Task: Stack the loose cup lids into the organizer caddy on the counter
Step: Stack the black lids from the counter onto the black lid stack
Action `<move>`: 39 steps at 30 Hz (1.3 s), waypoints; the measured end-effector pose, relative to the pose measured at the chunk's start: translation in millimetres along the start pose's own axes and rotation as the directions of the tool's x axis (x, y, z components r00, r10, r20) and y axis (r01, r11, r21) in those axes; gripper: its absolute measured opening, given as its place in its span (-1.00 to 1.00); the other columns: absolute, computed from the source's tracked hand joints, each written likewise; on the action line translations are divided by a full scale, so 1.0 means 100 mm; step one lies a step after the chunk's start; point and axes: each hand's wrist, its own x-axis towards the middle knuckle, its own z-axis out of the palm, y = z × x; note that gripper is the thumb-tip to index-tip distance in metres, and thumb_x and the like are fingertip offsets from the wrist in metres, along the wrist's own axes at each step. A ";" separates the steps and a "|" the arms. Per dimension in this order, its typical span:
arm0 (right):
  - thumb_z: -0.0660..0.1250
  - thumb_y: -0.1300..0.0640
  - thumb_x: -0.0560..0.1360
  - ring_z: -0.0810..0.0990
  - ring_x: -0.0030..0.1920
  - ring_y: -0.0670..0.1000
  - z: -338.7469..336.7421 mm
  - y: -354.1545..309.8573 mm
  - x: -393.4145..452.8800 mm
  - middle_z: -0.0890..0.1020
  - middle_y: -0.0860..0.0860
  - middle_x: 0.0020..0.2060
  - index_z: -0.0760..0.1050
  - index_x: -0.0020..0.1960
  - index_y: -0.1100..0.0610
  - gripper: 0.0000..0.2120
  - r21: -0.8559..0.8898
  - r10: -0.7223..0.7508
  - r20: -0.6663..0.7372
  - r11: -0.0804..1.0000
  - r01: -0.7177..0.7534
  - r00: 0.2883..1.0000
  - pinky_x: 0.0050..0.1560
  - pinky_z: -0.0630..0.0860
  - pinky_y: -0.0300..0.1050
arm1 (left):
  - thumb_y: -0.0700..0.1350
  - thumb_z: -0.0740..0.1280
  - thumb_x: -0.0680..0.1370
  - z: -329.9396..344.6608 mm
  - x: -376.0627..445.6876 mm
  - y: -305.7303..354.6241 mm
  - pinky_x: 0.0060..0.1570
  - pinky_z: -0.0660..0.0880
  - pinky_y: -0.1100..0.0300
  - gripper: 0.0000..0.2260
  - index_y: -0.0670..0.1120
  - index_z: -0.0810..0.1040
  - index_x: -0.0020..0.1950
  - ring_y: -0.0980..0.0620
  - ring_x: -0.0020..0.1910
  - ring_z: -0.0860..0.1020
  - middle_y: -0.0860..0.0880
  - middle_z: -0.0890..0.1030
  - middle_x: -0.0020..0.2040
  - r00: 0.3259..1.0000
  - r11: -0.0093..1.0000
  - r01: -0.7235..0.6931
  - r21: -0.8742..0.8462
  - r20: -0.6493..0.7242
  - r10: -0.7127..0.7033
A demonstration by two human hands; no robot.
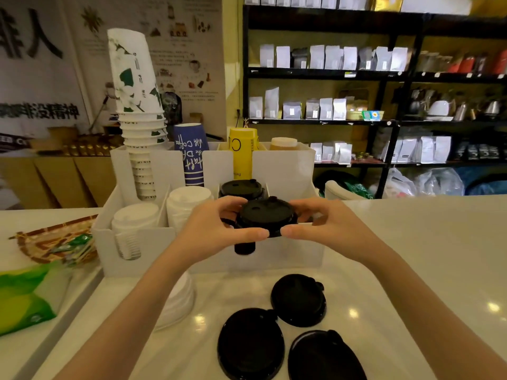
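My left hand (216, 229) and my right hand (326, 226) both grip one black cup lid (264, 215), held flat just above the front of the white organizer caddy (288, 256). A stack of black lids (241, 187) sits in the caddy slot right behind it, and a dark stack (245, 247) shows through the front cutout below. White lids (134, 215) and more white lids (186, 198) fill the left slots. Three loose black lids lie on the counter in front: one (299, 298), one (251, 342), one (323, 357). A pile of loose white lids (178, 300) is partly hidden by my left forearm.
Paper cups stand in the caddy's back slots: a tall white stack (140, 111), a blue stack (192, 154), a yellow stack (242, 152). A woven basket with packets (55, 242) and a green pack (22, 297) lie at the left. Black shelves (384, 78) stand behind the white counter (425, 256).
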 end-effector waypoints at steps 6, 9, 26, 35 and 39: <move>0.40 -0.07 0.34 0.51 0.07 -0.15 0.09 -0.03 0.43 0.56 -0.19 0.02 0.45 0.19 -0.09 -0.57 0.059 -0.094 -0.148 0.993 0.104 0.985 0.00 0.47 -0.24 | 0.16 0.51 0.14 -0.19 0.37 -0.07 0.08 0.52 0.13 -0.34 -0.01 0.48 0.18 0.11 0.11 0.54 0.04 0.60 0.11 0.989 0.995 -0.036 -0.091 -0.148 0.022; 0.40 -0.06 0.35 0.48 0.05 -0.23 0.20 0.01 0.64 0.56 -0.17 0.07 0.43 0.24 -0.05 -0.53 0.070 -0.123 -0.196 0.988 0.139 0.973 -0.04 0.37 -0.40 | 0.11 0.49 0.21 -0.23 0.53 -0.13 0.12 0.50 0.10 -0.41 0.06 0.47 0.21 0.14 0.16 0.48 0.07 0.52 0.16 0.988 0.996 -0.048 -0.074 -0.152 0.037; 0.43 -0.14 0.28 0.45 0.16 -0.06 0.53 0.20 0.93 0.52 -0.02 0.20 0.32 0.31 0.01 -0.34 0.022 -0.052 -0.265 0.998 0.060 0.963 0.07 0.41 -0.23 | 0.03 0.37 0.40 -0.29 0.74 -0.32 0.12 0.33 0.32 -0.46 0.01 0.32 0.34 0.17 0.18 0.34 0.11 0.43 0.24 0.999 0.951 -0.039 0.308 0.033 0.030; 0.40 -0.21 0.27 0.46 0.15 -0.04 0.58 0.17 0.87 0.57 -0.03 0.13 0.42 0.24 0.01 -0.39 -0.176 -0.148 -0.306 0.980 0.097 0.940 0.05 0.37 -0.22 | 0.04 0.42 0.34 -0.36 0.74 -0.33 0.22 0.35 0.15 -0.45 0.04 0.39 0.30 0.11 0.23 0.37 0.03 0.45 0.32 0.998 0.932 -0.025 0.361 0.068 0.000; 0.39 -0.24 0.26 0.46 0.13 -0.05 0.61 0.18 0.87 0.57 -0.04 0.11 0.41 0.23 0.02 -0.38 -0.228 -0.166 -0.316 0.969 0.095 0.934 0.02 0.35 -0.24 | 0.02 0.42 0.35 -0.35 0.73 -0.30 0.25 0.33 0.11 -0.45 0.02 0.37 0.31 0.08 0.26 0.37 0.02 0.44 0.34 0.997 0.920 -0.031 0.391 0.082 -0.002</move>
